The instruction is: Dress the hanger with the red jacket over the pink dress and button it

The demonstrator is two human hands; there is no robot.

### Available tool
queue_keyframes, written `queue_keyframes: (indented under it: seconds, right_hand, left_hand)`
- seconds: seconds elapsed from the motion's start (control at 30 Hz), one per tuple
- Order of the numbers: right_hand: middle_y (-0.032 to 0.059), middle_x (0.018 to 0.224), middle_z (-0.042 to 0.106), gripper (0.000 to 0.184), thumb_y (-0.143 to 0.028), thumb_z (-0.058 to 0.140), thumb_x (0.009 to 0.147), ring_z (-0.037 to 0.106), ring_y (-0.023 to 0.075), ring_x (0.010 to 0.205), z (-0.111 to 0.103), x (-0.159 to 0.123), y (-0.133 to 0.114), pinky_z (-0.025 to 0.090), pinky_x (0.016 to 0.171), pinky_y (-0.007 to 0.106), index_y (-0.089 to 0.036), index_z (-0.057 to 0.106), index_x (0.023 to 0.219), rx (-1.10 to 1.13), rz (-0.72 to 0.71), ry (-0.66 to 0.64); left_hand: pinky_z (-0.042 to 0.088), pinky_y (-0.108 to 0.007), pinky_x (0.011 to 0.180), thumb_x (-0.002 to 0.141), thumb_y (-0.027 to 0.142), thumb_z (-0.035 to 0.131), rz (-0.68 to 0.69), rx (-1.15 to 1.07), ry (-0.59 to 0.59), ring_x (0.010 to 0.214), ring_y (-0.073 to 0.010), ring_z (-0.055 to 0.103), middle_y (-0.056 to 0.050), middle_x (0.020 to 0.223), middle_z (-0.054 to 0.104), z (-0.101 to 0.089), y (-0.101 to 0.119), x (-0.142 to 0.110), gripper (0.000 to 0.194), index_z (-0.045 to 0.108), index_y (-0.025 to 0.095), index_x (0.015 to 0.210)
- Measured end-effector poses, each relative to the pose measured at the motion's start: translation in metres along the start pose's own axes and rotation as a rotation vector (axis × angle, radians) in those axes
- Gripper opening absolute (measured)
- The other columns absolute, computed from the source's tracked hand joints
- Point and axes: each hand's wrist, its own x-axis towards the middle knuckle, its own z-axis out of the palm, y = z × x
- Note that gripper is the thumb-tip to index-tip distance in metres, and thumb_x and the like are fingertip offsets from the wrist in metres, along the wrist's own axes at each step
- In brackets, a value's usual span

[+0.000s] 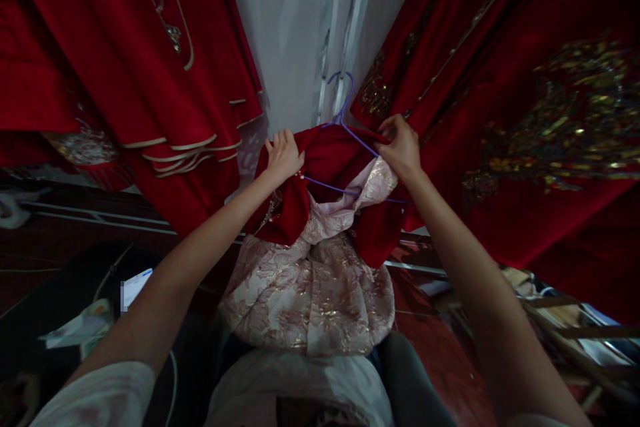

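Both hands are gripping the same red garment [327,150], which is sitting midway between them above the person's lap. On the left, long red hangings [165,100] with pale edging are draping in folds, and below them a dark surface [45,287] is carrying crumpled pale papers [83,327] and a bright flat rectangle [135,290], too hazy for me to name, just beside the left forearm. Moving right, the left hand [285,159] is curling its fingers over the garment's left edge, knuckles up. A purple hanger [341,119] is standing inside the garment, its hook pointing up and away toward the pale wall [285,20] at the far side; its lower bar is crossing between the wrists. Pinkish brocade cloth [310,300] with gold glints is spreading over the lap on the near side, one strip of it reaching up past the bar toward the right hand [401,150]. I can't tell whether it is joined to the red part. That hand is pinching the garment's right edge between thumb and fingers. Farther right, red drapery [460,87] is hanging with gold sequin work, and below it a wooden frame [575,330] is standing, with pale items among its bars.
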Motion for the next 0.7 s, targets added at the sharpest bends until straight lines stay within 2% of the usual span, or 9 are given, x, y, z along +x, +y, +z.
queue_keyframes:
  seconds: [0.1,0.27,0.33,0.43,0.53,0.63,0.7]
  right_hand:
    - [0.0055,0.083,0.059,0.023,-0.013,0.053,0.065,0.055,0.0200,0.076,-0.016,-0.010,0.016,0.045,0.072,0.034,-0.019,0.054,0.088,-0.053,0.013,0.009]
    - [0.0067,0.083,0.058,0.031,-0.007,0.049,0.057,0.054,0.0210,0.077,-0.048,-0.024,0.045,0.044,0.072,0.034,-0.018,0.054,0.086,-0.197,0.101,0.030]
    - [0.0071,0.083,0.057,0.034,-0.006,0.047,0.056,0.054,0.0222,0.080,-0.059,-0.029,0.043,0.045,0.073,0.035,-0.018,0.054,0.087,-0.282,0.128,0.044]
    - [0.0095,0.090,0.054,0.035,-0.007,0.049,0.057,0.053,0.0267,0.090,-0.070,-0.041,0.027,0.044,0.074,0.038,-0.018,0.054,0.090,-0.450,0.147,0.064]
    - [0.0091,0.088,0.055,0.035,-0.012,0.057,0.057,0.055,0.0262,0.083,-0.075,-0.057,0.008,0.045,0.068,0.036,-0.020,0.053,0.091,-0.461,0.181,-0.119]
    - [0.0028,0.073,0.056,0.037,-0.020,0.066,0.057,0.055,0.0204,0.063,-0.075,-0.068,-0.006,0.044,0.057,0.033,-0.021,0.050,0.091,-0.294,0.246,-0.397]
    - [0.0009,0.069,0.057,0.038,-0.025,0.067,0.059,0.054,0.0191,0.058,-0.072,-0.072,-0.013,0.044,0.055,0.032,-0.022,0.049,0.092,-0.194,0.291,-0.499]
  left_hand:
    - [0.029,-0.052,0.102,0.084,0.032,0.047,0.027,-0.017,0.005,0.122,-0.0354,0.042,-0.021,0.123,0.050,0.000,-0.007,-0.002,0.041,0.040,0.009,0.117]
    - [0.029,-0.060,0.099,0.078,0.030,0.056,0.070,-0.154,0.061,0.119,-0.0412,0.042,-0.024,0.119,0.050,0.004,-0.007,-0.003,0.040,0.042,0.009,0.110]
    - [0.026,-0.064,0.099,0.078,0.032,0.057,0.069,-0.221,0.089,0.121,-0.0433,0.040,-0.025,0.119,0.049,0.004,-0.005,-0.005,0.041,0.042,0.010,0.109]
    - [0.021,-0.067,0.100,0.078,0.037,0.058,0.050,-0.291,0.132,0.124,-0.0452,0.036,-0.026,0.122,0.047,0.002,-0.004,-0.011,0.045,0.041,0.010,0.110]
    - [0.018,-0.068,0.101,0.076,0.039,0.060,0.037,-0.290,0.137,0.125,-0.0461,0.034,-0.026,0.124,0.046,-0.003,-0.001,-0.019,0.048,0.041,0.010,0.111]
    - [0.018,-0.069,0.101,0.075,0.037,0.061,0.031,-0.262,0.120,0.125,-0.0470,0.033,-0.026,0.125,0.045,-0.006,0.002,-0.024,0.050,0.041,0.010,0.112]
    - [0.019,-0.069,0.101,0.074,0.035,0.062,0.021,-0.249,0.105,0.125,-0.0472,0.033,-0.026,0.125,0.045,-0.007,0.004,-0.026,0.051,0.041,0.009,0.114]
